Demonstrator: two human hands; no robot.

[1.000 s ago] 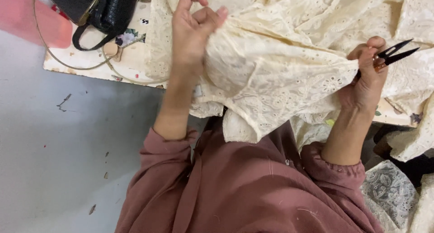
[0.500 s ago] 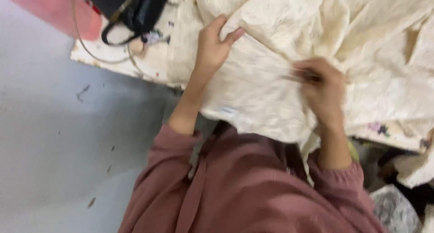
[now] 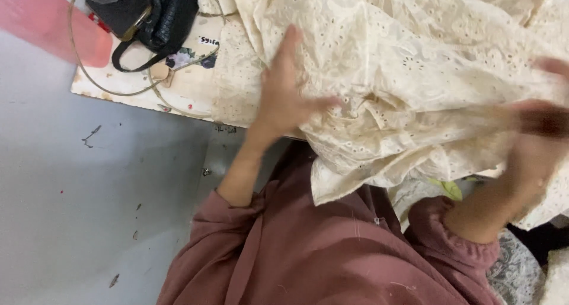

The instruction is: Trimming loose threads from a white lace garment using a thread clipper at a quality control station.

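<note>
Since half a second ago the left hand (image 3: 283, 100) has let go of its bunched grip and now lies flat and open, fingers stretched, on the cloth (image 3: 409, 86); the right hand (image 3: 533, 136) has swung out to the right edge and is blurred, so whether it is closed on anything cannot be told. Nearest are the dusty-pink sleeves (image 3: 237, 222), soft and gathered at the cuffs. Beyond them the cream cloth, thin cotton punched with small eyelet holes, hangs crumpled over the table (image 3: 118, 86) edge. Farther left a black handbag (image 3: 160, 18) with a glossy, bumpy skin lies inside a loop of pale cord (image 3: 74, 50).
</note>
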